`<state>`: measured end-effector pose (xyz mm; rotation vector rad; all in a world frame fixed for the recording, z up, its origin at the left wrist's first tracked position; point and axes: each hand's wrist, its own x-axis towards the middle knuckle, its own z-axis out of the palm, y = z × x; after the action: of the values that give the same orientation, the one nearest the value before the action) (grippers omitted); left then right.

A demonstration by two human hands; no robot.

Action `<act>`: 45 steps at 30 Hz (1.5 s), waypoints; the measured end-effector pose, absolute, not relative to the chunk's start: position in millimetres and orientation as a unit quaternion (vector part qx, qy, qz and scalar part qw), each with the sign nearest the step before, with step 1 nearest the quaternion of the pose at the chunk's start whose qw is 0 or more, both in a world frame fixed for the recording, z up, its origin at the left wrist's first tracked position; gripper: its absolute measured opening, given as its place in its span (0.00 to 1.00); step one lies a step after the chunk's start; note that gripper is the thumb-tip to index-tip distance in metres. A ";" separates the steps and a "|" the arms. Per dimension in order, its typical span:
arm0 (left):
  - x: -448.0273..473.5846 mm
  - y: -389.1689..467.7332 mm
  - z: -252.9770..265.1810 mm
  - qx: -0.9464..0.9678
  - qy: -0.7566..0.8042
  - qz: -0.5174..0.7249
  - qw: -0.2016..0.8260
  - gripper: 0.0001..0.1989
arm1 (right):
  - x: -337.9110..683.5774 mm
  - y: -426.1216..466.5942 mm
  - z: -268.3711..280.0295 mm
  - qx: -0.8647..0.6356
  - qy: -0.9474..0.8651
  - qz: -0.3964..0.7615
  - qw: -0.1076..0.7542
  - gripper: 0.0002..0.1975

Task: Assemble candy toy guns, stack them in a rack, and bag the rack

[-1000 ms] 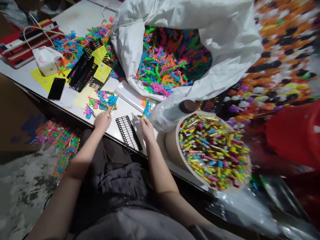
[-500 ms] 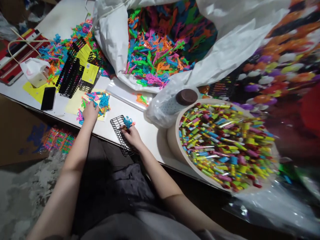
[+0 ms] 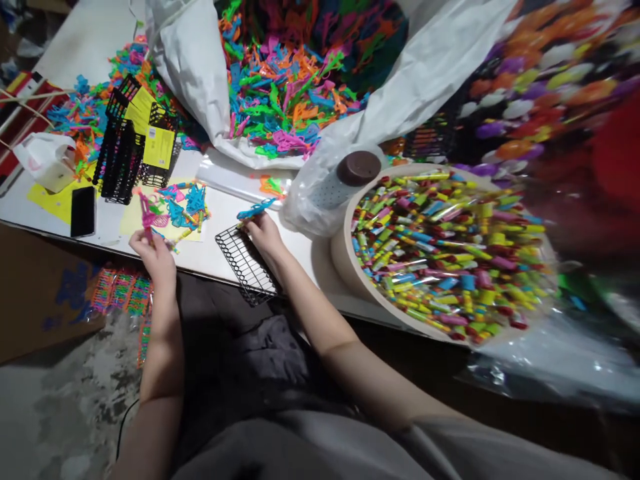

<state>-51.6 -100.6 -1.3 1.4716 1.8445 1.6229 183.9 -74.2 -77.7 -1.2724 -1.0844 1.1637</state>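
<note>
My left hand [image 3: 155,259] pinches a small pink plastic toy piece [image 3: 150,215] upright at the near edge of a yellow sheet [image 3: 131,223]. Beside it on the sheet lies a loose pile of blue, pink and green pieces [image 3: 187,205] with small printed sticks among them. Between the fingers of my right hand [image 3: 265,237] is a blue plastic toy piece [image 3: 257,209]; its exact kind is unclear. That hand is at the far right corner of a black plastic grid tray [image 3: 245,261], which reaches over the table's front edge.
A large white sack [image 3: 193,73] full of colourful pieces stands behind. To the right are a bagged bottle with a brown lid [image 3: 359,168] and a round tub [image 3: 345,267] of printed sticks. Stacked black grids [image 3: 117,157] and a phone [image 3: 83,211] lie left.
My left hand has come out of the pile toward me, now with a pink piece. My right hand still holds blue plastic, turned differently, beside the tray. The view has shifted slightly.
</note>
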 end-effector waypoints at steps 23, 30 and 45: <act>11.4 -103.9 -60.2 0.545 0.602 0.521 0.261 0.05 | 180.2 -66.3 -87.1 -0.578 -0.633 0.297 0.421 0.03; 20.2 -92.8 -79.4 0.543 0.632 0.456 0.311 0.05 | 176.1 -67.2 -93.4 -0.572 -0.672 0.239 0.405 0.06; 19.6 -84.1 -83.0 0.604 0.630 0.421 0.247 0.05 | 171.7 -65.1 -101.7 -0.586 -0.664 0.221 0.409 0.07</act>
<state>19.6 -84.1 -83.0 1.6455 1.7179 1.1481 171.7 -65.1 -101.7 -1.4756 -1.6743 0.5559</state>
